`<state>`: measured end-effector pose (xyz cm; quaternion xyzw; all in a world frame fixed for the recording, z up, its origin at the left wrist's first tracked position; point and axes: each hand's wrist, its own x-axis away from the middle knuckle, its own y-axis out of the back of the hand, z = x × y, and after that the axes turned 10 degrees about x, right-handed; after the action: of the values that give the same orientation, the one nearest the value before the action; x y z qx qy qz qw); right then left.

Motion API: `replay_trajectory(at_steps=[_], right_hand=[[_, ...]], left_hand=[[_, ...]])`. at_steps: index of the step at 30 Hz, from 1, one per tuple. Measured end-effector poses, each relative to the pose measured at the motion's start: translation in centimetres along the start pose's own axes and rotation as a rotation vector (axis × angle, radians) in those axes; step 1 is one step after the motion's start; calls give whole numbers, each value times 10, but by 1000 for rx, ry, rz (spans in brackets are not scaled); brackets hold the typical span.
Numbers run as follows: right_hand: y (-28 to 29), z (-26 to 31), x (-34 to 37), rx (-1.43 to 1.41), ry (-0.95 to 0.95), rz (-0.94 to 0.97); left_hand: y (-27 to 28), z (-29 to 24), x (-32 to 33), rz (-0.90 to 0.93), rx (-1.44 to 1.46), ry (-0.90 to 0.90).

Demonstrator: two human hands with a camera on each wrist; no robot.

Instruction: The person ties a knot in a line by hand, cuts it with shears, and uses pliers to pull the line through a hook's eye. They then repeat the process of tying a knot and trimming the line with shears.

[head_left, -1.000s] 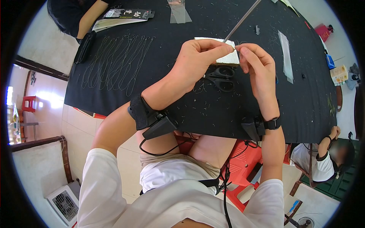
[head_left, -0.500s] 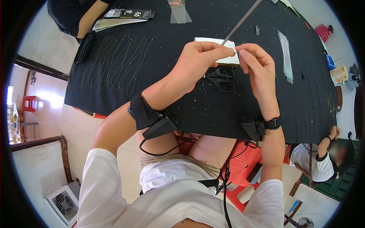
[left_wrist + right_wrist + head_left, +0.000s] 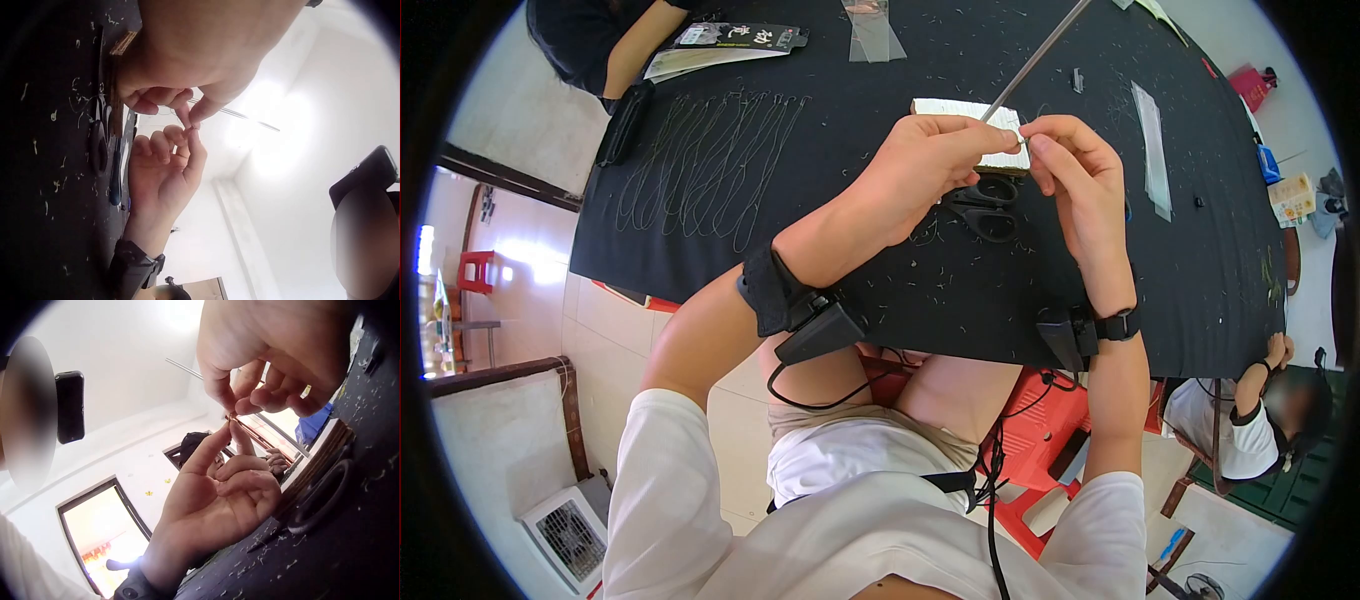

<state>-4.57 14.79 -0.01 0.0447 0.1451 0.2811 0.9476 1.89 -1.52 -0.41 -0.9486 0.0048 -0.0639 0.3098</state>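
Head: pinching a tiny piece (image 3: 1022, 141), too small to identify, in left hand (image 3: 920, 178) and right hand (image 3: 1090, 188), over black cloth (image 3: 960, 300) near a white block (image 3: 1001, 161), metal rod (image 3: 1036, 61) and scissors (image 3: 981, 208). Left wrist: gripping with each thumb and forefinger, tip to tip. Right wrist: pinched likewise, well above the scissors.
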Motion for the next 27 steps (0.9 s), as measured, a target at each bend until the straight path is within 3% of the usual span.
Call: replay_trajectory(at_steps=[20,27], right_hand=[[1,0,0,-38,-9,58],[1,-2,0,-30,15,54]], left_hand=[[2,0,-2,83,96,113],[5,2,-2,107,73,52]])
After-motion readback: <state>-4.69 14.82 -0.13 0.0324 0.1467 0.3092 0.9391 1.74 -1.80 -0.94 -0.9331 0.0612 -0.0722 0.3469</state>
